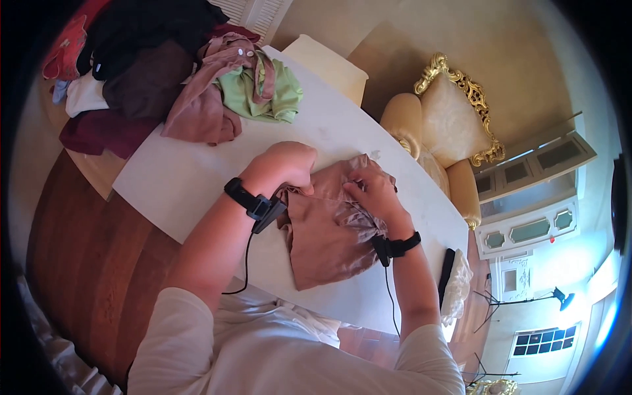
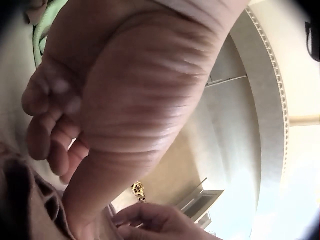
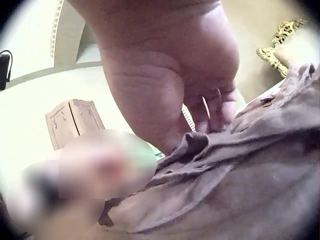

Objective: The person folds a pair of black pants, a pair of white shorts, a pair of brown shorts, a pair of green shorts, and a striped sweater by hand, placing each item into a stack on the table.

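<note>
A brownish-pink garment (image 1: 329, 243) lies crumpled on the white table in front of me, its lower part spread toward my body. My left hand (image 1: 289, 164) is at its upper left edge, thumb down in the cloth and the other fingers curled, as the left wrist view shows. With thumb and fingertips, my right hand (image 1: 372, 191) pinches the fabric near the upper right. A thin edge of cloth runs straight between the two hands. In the right wrist view the folded fabric (image 3: 240, 175) rises to the fingertips, which are partly hidden behind it.
On the table (image 1: 158, 178), a brownish-pink buttoned garment (image 1: 204, 99) and a light green one (image 1: 263, 92) lie at the far left, beside a heap of dark clothes (image 1: 151, 79). A black item and clear plastic (image 1: 457, 286) sit at the right edge. A gilded armchair (image 1: 454, 125) stands beyond.
</note>
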`<move>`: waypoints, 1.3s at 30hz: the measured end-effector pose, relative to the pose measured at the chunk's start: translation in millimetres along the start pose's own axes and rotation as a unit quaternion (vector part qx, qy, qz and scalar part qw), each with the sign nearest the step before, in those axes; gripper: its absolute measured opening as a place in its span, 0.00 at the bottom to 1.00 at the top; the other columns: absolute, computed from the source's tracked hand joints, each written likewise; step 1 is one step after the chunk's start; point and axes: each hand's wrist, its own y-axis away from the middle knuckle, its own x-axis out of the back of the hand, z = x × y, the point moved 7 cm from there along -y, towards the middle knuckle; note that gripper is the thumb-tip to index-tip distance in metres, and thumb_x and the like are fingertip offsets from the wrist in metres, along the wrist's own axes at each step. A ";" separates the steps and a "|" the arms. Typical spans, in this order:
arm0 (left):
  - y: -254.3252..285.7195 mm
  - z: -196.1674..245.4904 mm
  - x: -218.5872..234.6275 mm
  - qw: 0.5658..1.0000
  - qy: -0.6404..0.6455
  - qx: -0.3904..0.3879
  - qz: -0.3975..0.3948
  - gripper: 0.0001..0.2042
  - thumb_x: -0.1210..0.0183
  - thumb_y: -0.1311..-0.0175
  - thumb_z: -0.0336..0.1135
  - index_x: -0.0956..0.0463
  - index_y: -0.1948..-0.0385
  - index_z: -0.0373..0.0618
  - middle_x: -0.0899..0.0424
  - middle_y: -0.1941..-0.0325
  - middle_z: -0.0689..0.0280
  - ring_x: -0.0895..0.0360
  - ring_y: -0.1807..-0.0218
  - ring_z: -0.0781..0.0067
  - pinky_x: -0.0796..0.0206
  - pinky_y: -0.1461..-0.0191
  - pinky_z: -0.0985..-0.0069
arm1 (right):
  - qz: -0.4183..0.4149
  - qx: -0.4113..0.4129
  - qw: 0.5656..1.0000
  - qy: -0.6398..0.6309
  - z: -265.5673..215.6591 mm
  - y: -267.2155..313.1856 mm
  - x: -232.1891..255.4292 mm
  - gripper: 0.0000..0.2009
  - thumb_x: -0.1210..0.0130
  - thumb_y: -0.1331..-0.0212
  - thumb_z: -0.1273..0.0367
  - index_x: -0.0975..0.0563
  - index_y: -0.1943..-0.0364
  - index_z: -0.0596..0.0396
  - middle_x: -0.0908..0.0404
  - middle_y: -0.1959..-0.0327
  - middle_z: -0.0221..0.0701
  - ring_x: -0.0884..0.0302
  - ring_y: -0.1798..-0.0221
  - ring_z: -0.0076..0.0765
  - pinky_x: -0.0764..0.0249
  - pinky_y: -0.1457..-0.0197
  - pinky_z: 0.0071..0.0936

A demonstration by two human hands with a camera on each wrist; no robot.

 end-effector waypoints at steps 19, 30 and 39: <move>-16.1 3.7 -8.6 0.989 0.040 -0.073 0.120 0.09 0.27 0.47 0.34 0.18 0.70 0.44 0.14 0.70 0.60 0.17 0.65 0.58 0.26 0.60 0.63 | -0.130 0.006 0.984 -0.120 -81.9 68.9 13.9 0.10 0.32 0.42 0.71 0.18 0.58 0.59 0.16 0.59 0.40 0.15 0.54 0.48 0.19 0.51 0.38; -8.1 20.3 -5.2 0.990 0.125 -0.062 0.023 0.05 0.34 0.35 0.28 0.17 0.64 0.36 0.15 0.71 0.66 0.21 0.68 0.77 0.26 0.60 0.74 | -0.105 0.166 0.971 -0.132 -140.5 96.9 -48.9 0.13 0.32 0.42 0.64 0.23 0.61 0.55 0.24 0.61 0.38 0.16 0.59 0.50 0.20 0.57 0.44; -15.4 -1.9 -17.7 0.986 0.166 -0.023 -0.013 0.22 0.42 0.23 0.52 0.14 0.58 0.38 0.11 0.66 0.62 0.18 0.63 0.70 0.25 0.54 0.71 | 0.033 0.160 0.946 -0.279 -112.1 81.3 -0.3 0.06 0.36 0.37 0.72 0.20 0.59 0.58 0.18 0.65 0.35 0.16 0.65 0.42 0.21 0.61 0.35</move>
